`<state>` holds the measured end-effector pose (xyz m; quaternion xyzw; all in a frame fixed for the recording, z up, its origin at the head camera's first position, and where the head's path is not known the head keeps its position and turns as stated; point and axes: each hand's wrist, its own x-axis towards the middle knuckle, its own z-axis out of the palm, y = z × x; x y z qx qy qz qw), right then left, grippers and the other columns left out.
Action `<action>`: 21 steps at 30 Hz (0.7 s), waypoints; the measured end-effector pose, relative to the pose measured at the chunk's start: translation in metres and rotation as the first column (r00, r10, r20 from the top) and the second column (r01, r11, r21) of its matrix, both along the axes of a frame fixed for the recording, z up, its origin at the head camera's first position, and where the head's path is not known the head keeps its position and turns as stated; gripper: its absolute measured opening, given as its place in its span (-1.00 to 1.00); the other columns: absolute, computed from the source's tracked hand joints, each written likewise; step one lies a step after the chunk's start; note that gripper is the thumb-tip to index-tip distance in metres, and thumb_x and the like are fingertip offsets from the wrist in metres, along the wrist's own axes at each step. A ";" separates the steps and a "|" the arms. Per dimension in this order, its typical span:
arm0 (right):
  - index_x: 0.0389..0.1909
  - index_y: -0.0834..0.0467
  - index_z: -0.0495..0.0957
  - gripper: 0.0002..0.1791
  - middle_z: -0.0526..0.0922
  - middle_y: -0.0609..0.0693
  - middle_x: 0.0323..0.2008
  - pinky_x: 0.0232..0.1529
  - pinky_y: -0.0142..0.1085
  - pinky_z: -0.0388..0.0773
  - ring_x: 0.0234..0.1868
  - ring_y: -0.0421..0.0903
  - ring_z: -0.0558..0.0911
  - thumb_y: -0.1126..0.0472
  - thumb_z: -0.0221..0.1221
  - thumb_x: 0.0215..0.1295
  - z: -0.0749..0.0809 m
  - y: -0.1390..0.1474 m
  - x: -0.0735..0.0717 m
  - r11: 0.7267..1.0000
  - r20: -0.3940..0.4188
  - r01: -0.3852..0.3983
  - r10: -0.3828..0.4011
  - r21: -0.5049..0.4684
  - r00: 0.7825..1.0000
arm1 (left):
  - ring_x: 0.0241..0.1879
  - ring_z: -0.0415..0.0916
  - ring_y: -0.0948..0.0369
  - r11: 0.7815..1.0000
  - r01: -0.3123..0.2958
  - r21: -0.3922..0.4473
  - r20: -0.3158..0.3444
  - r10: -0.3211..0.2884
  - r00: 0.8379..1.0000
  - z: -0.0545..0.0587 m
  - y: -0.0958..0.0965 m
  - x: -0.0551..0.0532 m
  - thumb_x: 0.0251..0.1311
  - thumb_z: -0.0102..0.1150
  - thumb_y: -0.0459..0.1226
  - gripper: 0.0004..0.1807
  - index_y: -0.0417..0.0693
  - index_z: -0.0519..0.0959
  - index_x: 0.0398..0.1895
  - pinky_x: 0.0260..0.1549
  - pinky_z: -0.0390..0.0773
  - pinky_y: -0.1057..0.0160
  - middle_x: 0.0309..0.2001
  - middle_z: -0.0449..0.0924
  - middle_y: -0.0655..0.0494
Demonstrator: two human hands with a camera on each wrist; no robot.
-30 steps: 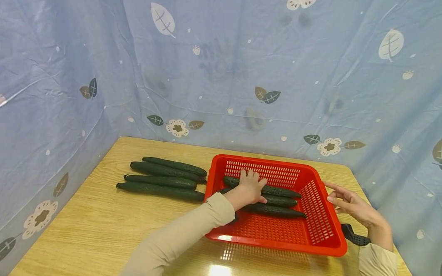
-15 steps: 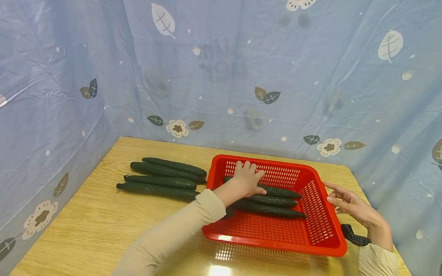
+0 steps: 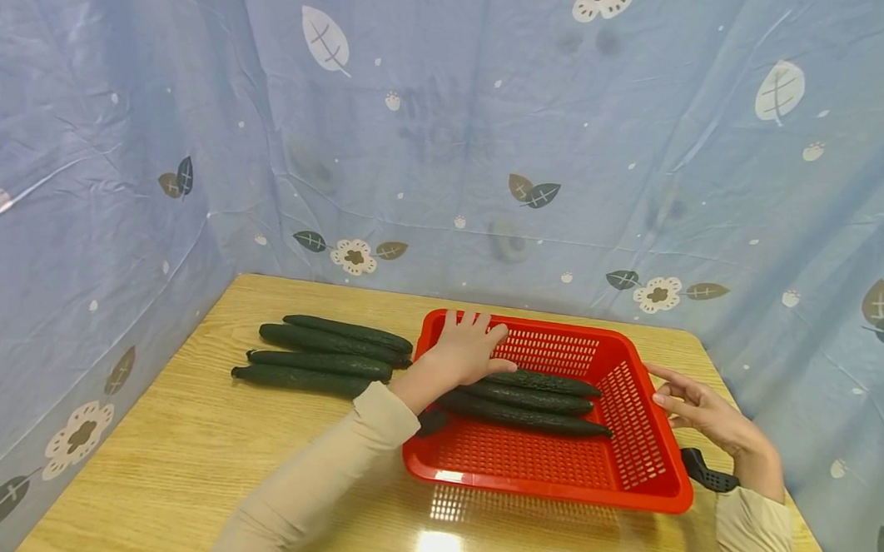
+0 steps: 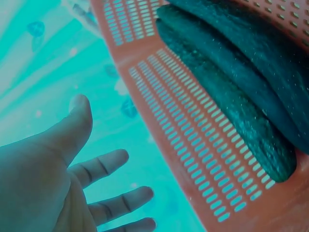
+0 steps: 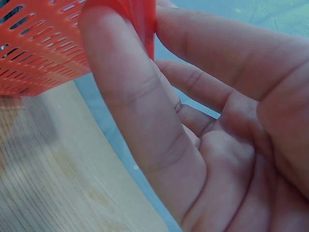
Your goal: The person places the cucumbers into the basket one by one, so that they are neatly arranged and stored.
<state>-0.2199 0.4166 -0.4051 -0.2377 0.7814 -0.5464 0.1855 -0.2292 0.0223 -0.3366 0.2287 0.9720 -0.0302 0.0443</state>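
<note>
Three dark green cucumbers (image 3: 540,401) lie side by side in a red perforated plastic basket (image 3: 551,488). Over the basket's left end is my left hand (image 3: 462,352), fingers spread and holding nothing. In the left wrist view the left hand (image 4: 38,179) is apart from the basket wall (image 4: 183,159) and the cucumbers (image 4: 231,106). At the basket's right side, my right hand (image 3: 712,411) pinches the rim between thumb and finger. The right wrist view shows the rim (image 5: 145,24) between the fingers (image 5: 137,96) of that hand. My left forearm partly covers the basket's left end.
Several more cucumbers (image 3: 325,362) lie in a row on the wooden table (image 3: 178,437), left of the basket. A blue patterned cloth (image 3: 434,142) hangs behind and at both sides. Black devices sit at both wrists, such as the right wrist strap (image 3: 709,473).
My left hand has moved left and a little up over the basket, away from the cucumbers, uncovering more of them. The right hand stays at the rim.
</note>
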 end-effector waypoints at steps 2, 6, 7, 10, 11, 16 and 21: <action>0.41 0.32 -0.12 -0.41 0.48 -0.09 -0.25 -0.25 -0.19 0.59 -0.24 -0.19 0.59 0.40 -0.17 0.43 0.000 -0.001 0.000 1.000 0.003 -0.002 0.002 -0.004 1.000 | 0.28 0.10 0.01 1.000 0.005 0.017 -0.017 -0.005 1.000 0.002 -0.006 0.002 0.17 -0.26 0.33 -0.30 0.24 0.20 0.29 0.21 0.06 -0.13 0.28 0.19 0.06; 0.40 0.34 -0.13 -0.41 0.48 -0.11 -0.25 -0.27 -0.20 0.60 -0.25 -0.20 0.59 0.39 -0.17 0.43 0.000 -0.001 0.000 1.000 0.006 -0.001 0.001 -0.007 1.000 | 0.22 0.14 0.02 0.999 0.005 0.051 -0.043 -0.003 0.999 0.004 -0.020 0.006 0.17 -0.29 0.34 -0.33 0.24 0.24 0.24 0.16 0.09 -0.11 0.22 0.23 0.07; 0.40 0.33 -0.13 -0.41 0.48 -0.11 -0.25 -0.28 -0.20 0.60 -0.25 -0.21 0.59 0.39 -0.17 0.43 0.000 -0.001 0.000 1.000 0.005 0.002 -0.002 -0.003 1.000 | 0.21 0.14 0.02 0.998 0.004 0.070 -0.044 -0.001 0.999 0.004 -0.023 0.006 0.18 -0.28 0.33 -0.35 0.24 0.25 0.22 0.16 0.08 -0.11 0.21 0.23 0.07; 0.40 0.33 -0.13 -0.41 0.48 -0.11 -0.25 -0.28 -0.22 0.60 -0.26 -0.21 0.59 0.37 -0.16 0.44 0.000 -0.002 0.000 1.000 0.004 0.007 -0.007 0.009 1.000 | 0.19 0.15 0.02 0.992 0.002 0.123 -0.055 0.005 0.998 0.006 -0.033 0.008 0.19 -0.24 0.30 -0.40 0.22 0.28 0.16 0.14 0.07 -0.11 0.17 0.26 0.07; 0.40 0.33 -0.13 -0.41 0.48 -0.10 -0.25 -0.28 -0.21 0.60 -0.26 -0.20 0.59 0.37 -0.16 0.44 0.000 -0.002 -0.001 1.000 0.003 0.006 -0.006 0.010 1.000 | 0.18 0.16 0.01 0.991 0.003 0.134 -0.059 0.005 0.998 0.007 -0.037 0.008 0.19 -0.23 0.30 -0.41 0.21 0.29 0.15 0.13 0.06 -0.11 0.16 0.26 0.06; 0.40 0.35 -0.15 -0.41 0.49 -0.10 -0.26 -0.28 -0.20 0.60 -0.26 -0.19 0.60 0.39 -0.17 0.43 -0.001 -0.001 -0.001 1.000 0.004 -0.002 0.002 -0.004 1.000 | 0.12 0.19 -0.01 0.986 0.021 0.168 -0.094 -0.005 0.996 0.009 -0.053 0.011 0.21 -0.23 0.28 -0.42 0.15 0.34 0.12 0.11 0.07 -0.11 0.09 0.31 0.03; 0.40 0.33 -0.13 -0.41 0.49 -0.11 -0.26 -0.27 -0.21 0.60 -0.25 -0.20 0.59 0.39 -0.16 0.43 -0.002 -0.001 -0.001 1.000 0.007 0.005 -0.005 -0.005 1.000 | 0.07 0.21 0.00 0.974 0.021 0.227 -0.123 0.007 0.992 0.005 -0.070 0.015 0.22 -0.19 0.26 -0.46 0.15 0.36 0.06 0.08 0.11 -0.10 0.02 0.34 0.05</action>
